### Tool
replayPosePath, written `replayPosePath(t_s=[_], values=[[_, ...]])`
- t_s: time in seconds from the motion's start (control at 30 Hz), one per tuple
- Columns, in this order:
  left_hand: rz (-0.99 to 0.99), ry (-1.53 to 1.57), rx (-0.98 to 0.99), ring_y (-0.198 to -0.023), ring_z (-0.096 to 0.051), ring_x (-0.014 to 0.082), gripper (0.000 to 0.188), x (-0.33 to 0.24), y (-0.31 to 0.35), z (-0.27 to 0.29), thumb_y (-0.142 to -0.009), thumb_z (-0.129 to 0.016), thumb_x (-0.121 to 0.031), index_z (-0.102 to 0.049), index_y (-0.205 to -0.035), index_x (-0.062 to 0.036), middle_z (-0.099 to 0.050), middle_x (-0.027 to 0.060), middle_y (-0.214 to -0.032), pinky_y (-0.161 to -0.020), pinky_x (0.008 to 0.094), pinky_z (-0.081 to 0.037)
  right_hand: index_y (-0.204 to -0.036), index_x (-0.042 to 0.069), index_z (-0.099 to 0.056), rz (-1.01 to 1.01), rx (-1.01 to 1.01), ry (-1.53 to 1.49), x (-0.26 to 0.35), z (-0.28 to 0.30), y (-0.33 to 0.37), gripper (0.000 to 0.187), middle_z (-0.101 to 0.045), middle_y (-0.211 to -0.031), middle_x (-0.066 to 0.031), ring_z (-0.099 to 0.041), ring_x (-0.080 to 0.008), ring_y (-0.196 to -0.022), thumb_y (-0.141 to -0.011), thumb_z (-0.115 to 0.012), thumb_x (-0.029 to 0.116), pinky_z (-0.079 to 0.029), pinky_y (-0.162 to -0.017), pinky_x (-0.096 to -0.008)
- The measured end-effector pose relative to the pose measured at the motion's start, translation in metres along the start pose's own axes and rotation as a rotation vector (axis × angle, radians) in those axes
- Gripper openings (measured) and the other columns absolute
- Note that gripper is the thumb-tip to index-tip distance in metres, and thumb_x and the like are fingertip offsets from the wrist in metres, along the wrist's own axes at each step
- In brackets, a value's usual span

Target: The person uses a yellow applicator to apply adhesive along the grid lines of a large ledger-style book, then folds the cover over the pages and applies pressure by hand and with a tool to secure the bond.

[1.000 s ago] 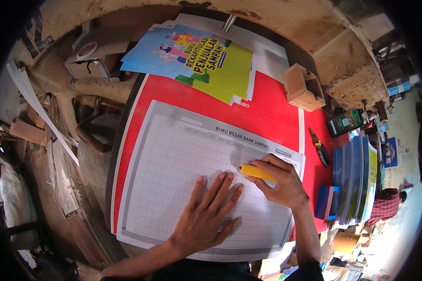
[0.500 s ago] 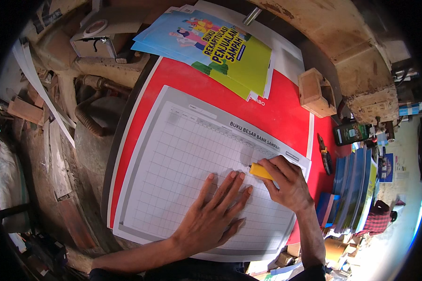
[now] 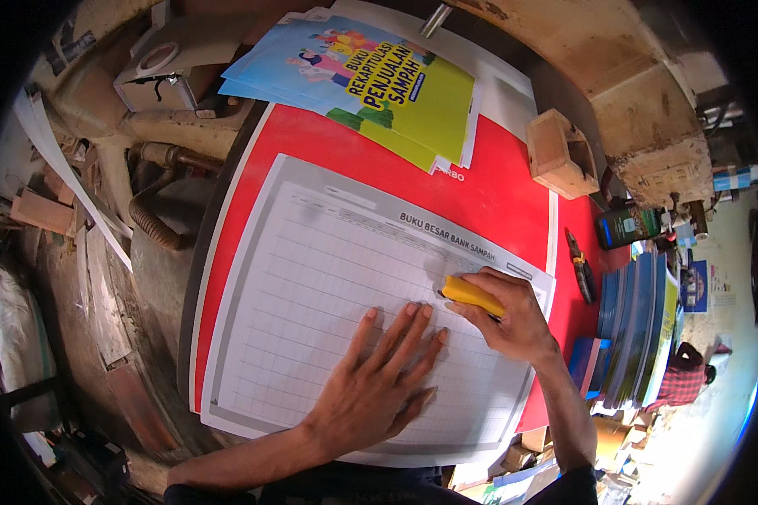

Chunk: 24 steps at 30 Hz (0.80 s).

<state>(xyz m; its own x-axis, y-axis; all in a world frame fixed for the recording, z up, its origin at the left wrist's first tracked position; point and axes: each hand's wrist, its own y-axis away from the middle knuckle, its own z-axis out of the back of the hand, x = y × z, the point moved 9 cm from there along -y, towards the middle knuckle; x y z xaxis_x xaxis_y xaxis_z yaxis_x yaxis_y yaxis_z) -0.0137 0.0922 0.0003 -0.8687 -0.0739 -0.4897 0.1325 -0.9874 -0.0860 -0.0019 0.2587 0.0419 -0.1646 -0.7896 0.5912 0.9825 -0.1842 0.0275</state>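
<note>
A large white printed sheet [image 3: 312,278] with a grey border and a ruled grid lies on the red board. My left hand [image 3: 383,379] rests flat on it, fingers spread toward the sheet's middle, holding nothing. To its right, my right hand [image 3: 509,316] is closed around a yellow hand tool [image 3: 473,295]. The tool's dark front end points left, at or just over the sheet; contact cannot be made out. Its exact kind is unclear, since my fingers cover its rear part.
Colourful booklets [image 3: 413,118] overlap the far edge of the red board [image 3: 253,156]. On the right are a wooden box [image 3: 556,156], pliers [image 3: 579,265], a dark bottle [image 3: 627,225] and a stack of booklets [image 3: 640,328]. A tape roll [image 3: 157,57] sits at the far left. Beyond, a person in red checks [image 3: 682,379] is visible.
My right hand has tilted the yellow tool, so more of its side shows. My left hand stays flat on the sheet. The whole view has shifted slightly.
</note>
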Motion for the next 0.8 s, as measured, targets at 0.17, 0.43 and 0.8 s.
replayPosePath(t_s=[0.17,0.43,0.8], values=[[0.023,0.014,0.004,-0.161,-0.016,0.0363,0.073,0.001,0.0,0.0,-0.102,-0.054,-0.053,-0.039,-0.161,-0.0128,-0.025,0.023,-0.169,-0.129,0.063,-0.007,-0.123,0.0,-0.065,0.207,0.003,0.476,0.022,-0.003,0.008,0.043,-0.064,-0.109,-0.0104,-0.07,-0.026,-0.09,-0.083,-0.079,0.004,-0.06,-0.078,-0.0373],[0.014,0.009,0.002,-0.161,-0.015,0.0367,0.071,0.001,0.002,-0.002,-0.102,-0.055,-0.052,-0.04,-0.16,-0.0142,-0.023,0.0228,-0.17,-0.128,0.0639,-0.006,-0.125,0.002,-0.063,0.235,-0.155,0.284,0.013,-0.004,0.016,0.044,-0.061,-0.104,-0.0097,-0.07,-0.0276,-0.081,-0.085,-0.08,0.009,-0.061,-0.068,-0.0373],[0.01,-0.011,0.023,-0.161,-0.015,0.0373,0.072,-0.002,0.001,0.0,-0.102,-0.054,-0.053,-0.039,-0.161,-0.0139,-0.022,0.0242,-0.17,-0.127,0.0645,-0.008,-0.117,-0.002,-0.073,-0.097,-0.065,-0.155,-0.012,0.007,-0.003,0.032,-0.073,-0.09,-0.0125,-0.073,-0.0186,-0.073,-0.092,-0.079,0.018,-0.058,-0.06,-0.0295]])
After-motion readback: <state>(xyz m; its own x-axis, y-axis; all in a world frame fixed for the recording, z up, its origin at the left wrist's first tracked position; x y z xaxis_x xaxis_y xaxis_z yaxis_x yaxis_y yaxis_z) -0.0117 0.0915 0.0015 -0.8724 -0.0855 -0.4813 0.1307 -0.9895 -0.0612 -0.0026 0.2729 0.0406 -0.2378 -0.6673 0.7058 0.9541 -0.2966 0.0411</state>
